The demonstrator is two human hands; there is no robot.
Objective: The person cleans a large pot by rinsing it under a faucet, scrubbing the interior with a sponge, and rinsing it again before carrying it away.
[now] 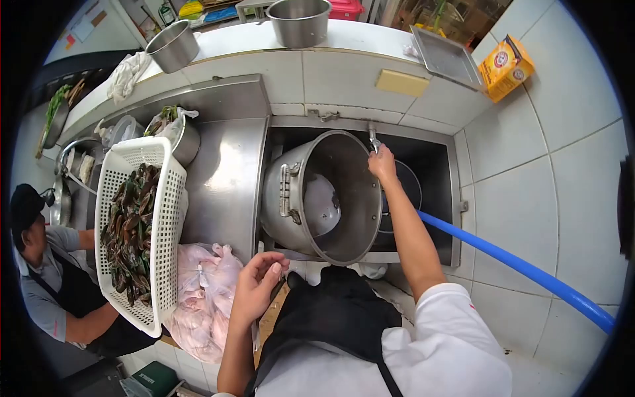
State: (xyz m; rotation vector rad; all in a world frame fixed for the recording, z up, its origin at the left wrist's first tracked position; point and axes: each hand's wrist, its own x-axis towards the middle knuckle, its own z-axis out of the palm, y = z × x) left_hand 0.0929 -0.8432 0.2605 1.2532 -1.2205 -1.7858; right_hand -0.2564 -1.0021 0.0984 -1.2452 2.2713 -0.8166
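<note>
My right hand [382, 164] is closed on the faucet [374, 139] at the back wall of the sink. Below that arm, a large metal stockpot [281, 215] lies tilted in the sink, its mouth turned toward me and a little water in the bottom. My left hand [259, 281] hovers near the sink's front edge, left of the pot, fingers loosely bent and apart, with nothing visible in it. A blue hose [509, 260] runs from the sink off to the right.
On the left counter stand a white basket [165, 218] of mussels [132, 231] and bagged raw chicken [205, 298]. A co-worker [56, 271] is beside them. Metal pots [299, 23], a tray [450, 59] and an orange box [507, 68] sit on the ledge.
</note>
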